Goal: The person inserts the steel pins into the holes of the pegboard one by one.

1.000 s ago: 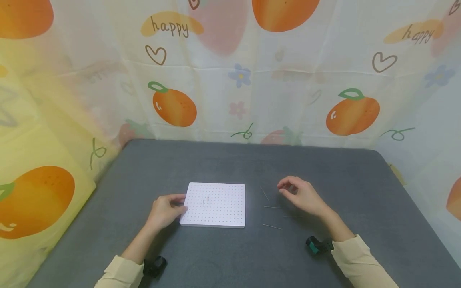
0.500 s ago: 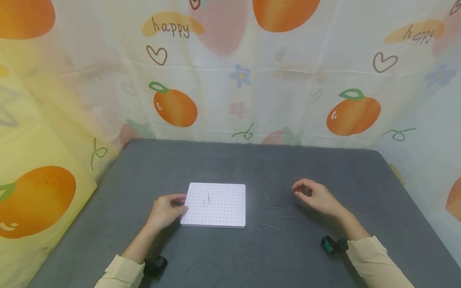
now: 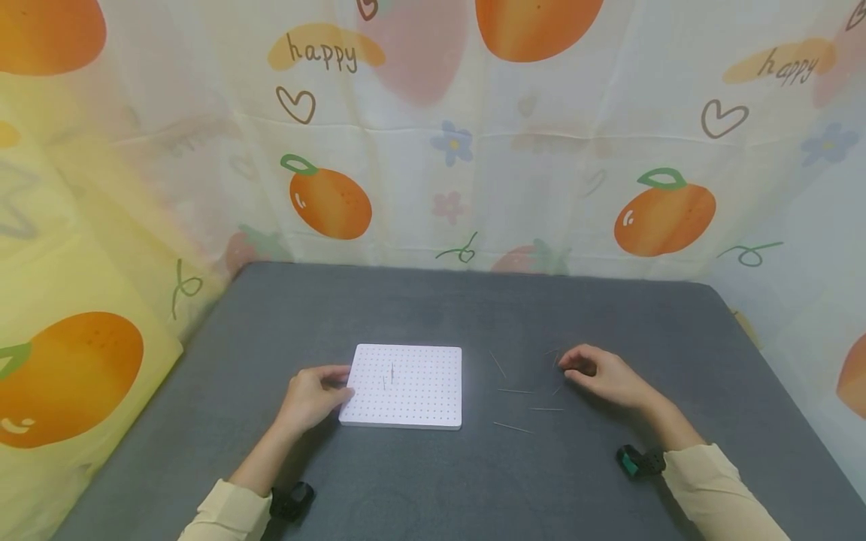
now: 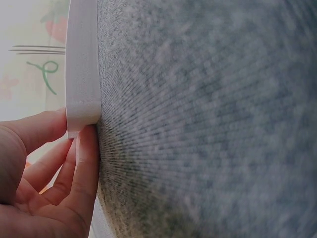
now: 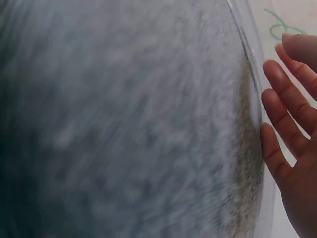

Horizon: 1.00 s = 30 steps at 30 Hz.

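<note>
The right hand [image 3: 609,378] has moved a bit toward the right edge of the worktop [image 3: 419,304] since one second ago, so it is now farther from the white board [image 3: 426,387]. The left hand [image 3: 310,398] and the white board have stayed where they were.

The white board lies flat on the worktop, left of the middle, and its top is full of little holes. The left hand pinches its left edge, with the thumb on top and fingers at the side and below. Thin pins [image 3: 392,373] stand up in the left half of the white board. The left wrist view shows three of them close together.

More thin sticks [image 3: 546,409] lie on the worktop, between the right edge of the white board and the right hand. Some lie sideways and one [image 3: 498,365] slants. The right hand has its thumb and first finger bent close together, and its other fingers are a little apart. I cannot tell if it pinches a thin stick.

Behind the worktop's far edge hangs a cloth [image 3: 514,188] with oranges, hearts and flowers. Both sleeves [image 3: 717,488] are cream.
</note>
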Each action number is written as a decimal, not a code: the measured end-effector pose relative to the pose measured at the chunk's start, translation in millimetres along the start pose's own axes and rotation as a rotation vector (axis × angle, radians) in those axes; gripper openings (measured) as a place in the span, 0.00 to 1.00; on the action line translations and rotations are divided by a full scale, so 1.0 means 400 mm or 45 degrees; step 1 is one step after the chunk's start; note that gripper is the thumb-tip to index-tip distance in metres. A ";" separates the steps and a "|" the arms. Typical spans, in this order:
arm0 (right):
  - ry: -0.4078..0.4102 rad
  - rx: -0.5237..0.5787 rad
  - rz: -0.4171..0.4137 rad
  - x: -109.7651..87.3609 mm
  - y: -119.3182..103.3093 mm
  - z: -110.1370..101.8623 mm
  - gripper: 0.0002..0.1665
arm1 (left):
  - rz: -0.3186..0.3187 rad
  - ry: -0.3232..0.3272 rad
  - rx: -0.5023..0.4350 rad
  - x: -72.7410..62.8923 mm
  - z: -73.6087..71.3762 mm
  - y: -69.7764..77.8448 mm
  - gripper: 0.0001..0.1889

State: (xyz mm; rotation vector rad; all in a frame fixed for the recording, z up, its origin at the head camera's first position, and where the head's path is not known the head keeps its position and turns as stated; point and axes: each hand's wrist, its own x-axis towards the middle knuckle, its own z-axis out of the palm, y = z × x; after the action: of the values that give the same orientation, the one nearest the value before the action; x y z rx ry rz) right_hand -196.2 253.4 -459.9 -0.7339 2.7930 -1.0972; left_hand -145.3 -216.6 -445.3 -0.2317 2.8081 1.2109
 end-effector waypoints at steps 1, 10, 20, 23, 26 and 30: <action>-0.005 0.006 -0.006 -0.001 0.001 0.001 0.07 | 0.001 0.000 -0.001 0.000 -0.001 0.000 0.22; -0.079 0.000 -0.015 -0.001 0.002 -0.001 0.07 | -0.003 0.002 -0.008 0.001 -0.004 -0.001 0.21; -0.180 -0.073 -0.072 0.000 0.016 -0.002 0.08 | 0.069 0.043 0.007 0.000 0.000 -0.004 0.20; -0.166 -0.124 -0.133 0.001 0.017 0.000 0.08 | 0.069 0.043 0.008 0.000 0.001 -0.005 0.20; -0.155 -0.160 -0.168 0.003 0.016 0.002 0.08 | 0.071 0.041 0.015 0.000 0.001 -0.005 0.20; -0.154 -0.187 -0.183 0.003 0.012 0.003 0.09 | 0.070 0.039 0.011 0.001 0.001 -0.006 0.20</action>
State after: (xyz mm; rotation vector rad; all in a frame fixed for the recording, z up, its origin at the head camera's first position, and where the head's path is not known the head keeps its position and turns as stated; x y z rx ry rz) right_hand -199.1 255.1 -464.0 -0.9941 2.7761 -0.8398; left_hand -145.4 -218.0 -447.3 -0.1752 2.8638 1.2162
